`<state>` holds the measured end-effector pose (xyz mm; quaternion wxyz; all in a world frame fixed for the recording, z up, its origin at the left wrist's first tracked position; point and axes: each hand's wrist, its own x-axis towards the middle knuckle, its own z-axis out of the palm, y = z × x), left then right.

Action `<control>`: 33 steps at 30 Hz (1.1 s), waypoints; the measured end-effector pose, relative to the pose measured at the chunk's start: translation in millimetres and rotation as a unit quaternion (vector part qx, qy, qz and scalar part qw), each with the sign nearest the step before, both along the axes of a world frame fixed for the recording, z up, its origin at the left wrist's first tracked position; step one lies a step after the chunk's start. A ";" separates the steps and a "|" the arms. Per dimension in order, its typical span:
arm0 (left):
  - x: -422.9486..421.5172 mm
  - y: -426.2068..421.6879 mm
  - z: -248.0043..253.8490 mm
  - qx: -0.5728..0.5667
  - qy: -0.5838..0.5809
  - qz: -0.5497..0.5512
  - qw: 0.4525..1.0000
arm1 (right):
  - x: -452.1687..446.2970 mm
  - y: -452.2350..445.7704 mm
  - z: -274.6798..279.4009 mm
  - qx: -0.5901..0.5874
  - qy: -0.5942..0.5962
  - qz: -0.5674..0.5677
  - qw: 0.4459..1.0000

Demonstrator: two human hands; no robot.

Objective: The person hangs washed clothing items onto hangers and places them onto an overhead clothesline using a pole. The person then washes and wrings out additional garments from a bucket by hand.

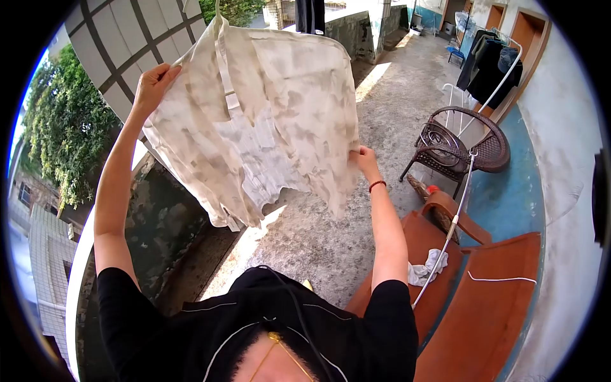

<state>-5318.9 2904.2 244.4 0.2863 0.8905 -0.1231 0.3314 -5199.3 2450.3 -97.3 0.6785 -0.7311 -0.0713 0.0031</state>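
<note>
A pale beige shirt [305,95] with grey-brown blotches hangs spread open in front of me from a light hook at its top. Its front is unfastened and a lighter inner panel shows. My left hand [154,88] is raised high, its fingers closed on the fabric at the shirt's upper left side. Lower down, my right hand [365,162] pinches the right edge of the cloth, with the fingertips partly hidden by it. A reddish bracelet [377,184] circles my right wrist.
A brown wicker chair [442,149] stands to the right, near a rust-coloured sofa [490,305] holding a white cloth [428,267]. A long hooked pole [455,219] leans there. Dark clothes hang on a rack [520,57] farther back. A low wall [159,223] runs along the left.
</note>
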 end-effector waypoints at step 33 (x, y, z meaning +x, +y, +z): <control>-12.9 -113.1 -98.3 0.017 0.107 -0.054 0.993 | -70.2 91.5 300.4 0.038 -0.241 0.147 0.959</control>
